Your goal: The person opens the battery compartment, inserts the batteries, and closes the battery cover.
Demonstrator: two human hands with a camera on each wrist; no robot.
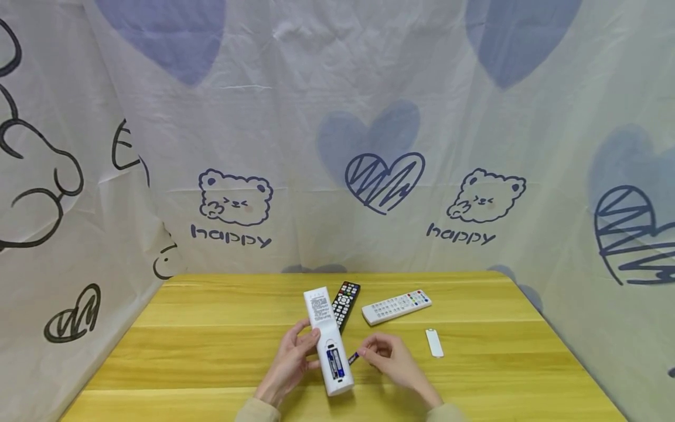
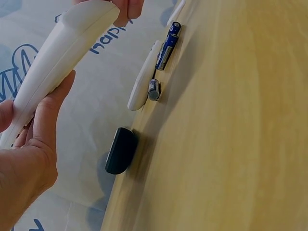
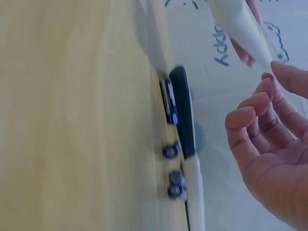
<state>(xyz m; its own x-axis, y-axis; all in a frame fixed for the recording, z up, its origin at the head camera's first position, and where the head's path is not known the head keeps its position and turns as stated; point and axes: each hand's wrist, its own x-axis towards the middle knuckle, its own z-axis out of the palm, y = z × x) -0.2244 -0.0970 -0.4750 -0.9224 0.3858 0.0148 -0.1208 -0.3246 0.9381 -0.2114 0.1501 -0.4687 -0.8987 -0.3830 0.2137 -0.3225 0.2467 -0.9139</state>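
Observation:
A white remote control (image 1: 318, 305) rests in my left hand (image 1: 293, 351), back side up and tilted, raised over the table. My thumb lies on its edge, fingers underneath. Its battery compartment is uncovered, and two blue-and-silver batteries (image 1: 335, 363) lie side by side inside. My right hand (image 1: 387, 358) hovers just right of the compartment end, thumb and forefinger tips close together, with nothing visible between them. Past those fingertips a loose dark blue battery (image 1: 353, 357) shows. The right wrist view has several loose batteries (image 3: 169, 102) on the table beneath the hands.
On the wooden table (image 1: 506, 328), a black remote (image 1: 346, 302) lies partly behind the held one. A second white remote (image 1: 396, 308) lies buttons up farther right. Nearer my right hand is a small white battery cover (image 1: 435, 343). A printed cloth (image 1: 300, 70) hangs behind the table.

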